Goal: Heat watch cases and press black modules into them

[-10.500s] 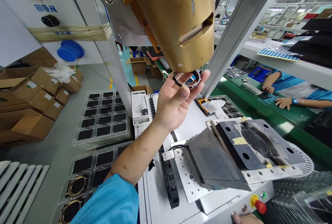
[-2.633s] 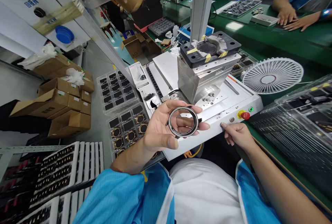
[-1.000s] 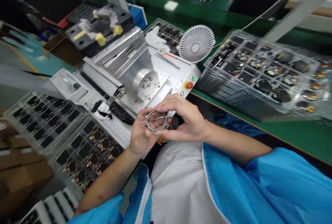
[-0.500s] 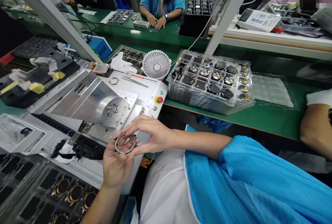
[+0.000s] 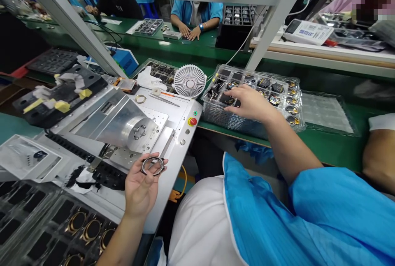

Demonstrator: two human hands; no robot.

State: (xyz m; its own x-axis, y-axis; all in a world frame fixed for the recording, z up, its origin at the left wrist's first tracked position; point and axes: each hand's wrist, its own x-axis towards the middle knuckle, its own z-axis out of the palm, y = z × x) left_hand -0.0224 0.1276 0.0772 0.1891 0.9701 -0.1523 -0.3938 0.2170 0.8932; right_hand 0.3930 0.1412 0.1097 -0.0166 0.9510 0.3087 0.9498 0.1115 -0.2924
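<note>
Between the thumb and fingers of my left hand (image 5: 142, 188) is a dark round watch-case ring (image 5: 152, 166), held over the front edge of the white machine. My right hand (image 5: 248, 100) reaches over the left part of a stacked clear tray (image 5: 256, 124), its thumb and forefinger apart above a compartment. No object shows between those fingers; the other fingertips are partly hidden. Round watch parts (image 5: 274, 100) sit in the compartments to the right of my hand.
A metal fixture (image 5: 138, 131) with a round hub stands on the machine, near a red button (image 5: 193, 121). Behind are a white fan (image 5: 189, 82) and tweezers (image 5: 165, 100). Gold rings (image 5: 91, 230) fill a tray at lower left. A slanted metal post (image 5: 268, 23) rises behind the stack.
My right hand has let go of the ring and moved right and up to the stacked tray. My left hand still holds the ring. The view has shifted slightly.
</note>
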